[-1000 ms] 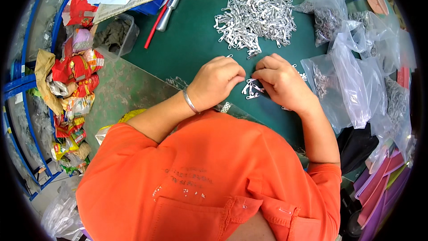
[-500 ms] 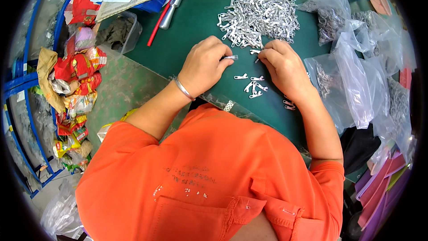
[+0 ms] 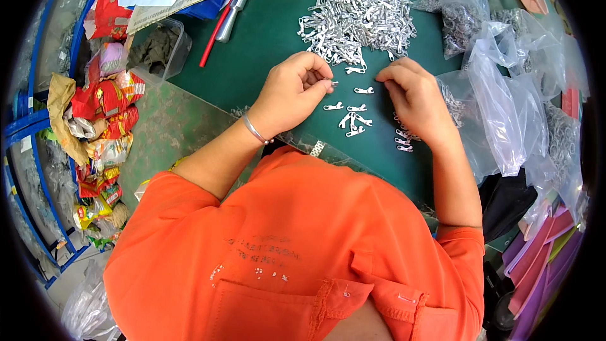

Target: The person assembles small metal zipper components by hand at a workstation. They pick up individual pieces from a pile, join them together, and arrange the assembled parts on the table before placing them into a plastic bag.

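Bare green mat (image 3: 265, 38) left of metal-piece heap (image 3: 360, 12)

The lower part of the green mat (image 3: 265, 31) is covered by the orange shirt (image 3: 297, 246), so its near edge cannot be seen. What the left hand (image 3: 291, 91) pinches is shown only as a tiny silver tip at the fingertips; its shape cannot be made out. The palm of the right hand (image 3: 413, 98) is turned down, and some of the small metal pieces (image 3: 403, 142) beside it are hidden beneath it. The contents of the clear bags (image 3: 505, 113) are blurred by the plastic. The pink trays (image 3: 536, 259) at the right are cut off by the dark rim of the picture.
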`<state>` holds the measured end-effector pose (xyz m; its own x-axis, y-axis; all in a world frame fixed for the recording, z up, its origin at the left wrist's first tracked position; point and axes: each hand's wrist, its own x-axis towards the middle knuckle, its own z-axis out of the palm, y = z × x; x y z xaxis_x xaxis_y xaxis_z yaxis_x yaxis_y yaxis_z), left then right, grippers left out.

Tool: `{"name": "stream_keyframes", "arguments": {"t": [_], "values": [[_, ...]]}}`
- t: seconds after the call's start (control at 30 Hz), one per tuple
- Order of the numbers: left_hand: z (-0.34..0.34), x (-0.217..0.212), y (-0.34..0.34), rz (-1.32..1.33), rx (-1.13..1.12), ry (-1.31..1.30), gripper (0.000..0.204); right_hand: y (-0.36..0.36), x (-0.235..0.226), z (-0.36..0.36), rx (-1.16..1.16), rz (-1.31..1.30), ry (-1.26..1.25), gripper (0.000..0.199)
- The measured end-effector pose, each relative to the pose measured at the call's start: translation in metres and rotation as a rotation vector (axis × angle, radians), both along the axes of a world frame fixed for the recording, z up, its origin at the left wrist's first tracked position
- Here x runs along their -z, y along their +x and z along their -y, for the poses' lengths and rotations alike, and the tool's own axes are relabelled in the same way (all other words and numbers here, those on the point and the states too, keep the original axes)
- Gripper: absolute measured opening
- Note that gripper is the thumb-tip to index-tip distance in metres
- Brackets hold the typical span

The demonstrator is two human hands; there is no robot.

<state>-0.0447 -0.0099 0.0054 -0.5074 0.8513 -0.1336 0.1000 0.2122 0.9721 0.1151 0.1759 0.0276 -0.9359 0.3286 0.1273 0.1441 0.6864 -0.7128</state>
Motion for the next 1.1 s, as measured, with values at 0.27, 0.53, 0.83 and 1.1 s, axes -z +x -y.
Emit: {"name": "stream_keyframes", "arguments": {"t": [0.27,0.53,0.83,1.1], "values": [[-0.006,-0.005,0.016,-0.456,0.082,-0.043,0.002,0.002,0.006,0.013,-0.076,-0.060,0.078,0.012],[-0.002,-0.001,0.006,-0.537,0.060,0.037,0.008,0.005,0.003,0.008,-0.173,0.008,0.065,0.011],[0.000,-0.003,0.011,-0.606,0.201,0.014,0.011,-0.021,0.015,0.018,-0.033,-0.133,0.195,0.014],[-0.001,-0.008,0.003,-0.510,0.090,0.033,0.009,-0.012,0.013,0.009,-0.148,-0.084,0.123,0.019]]}}
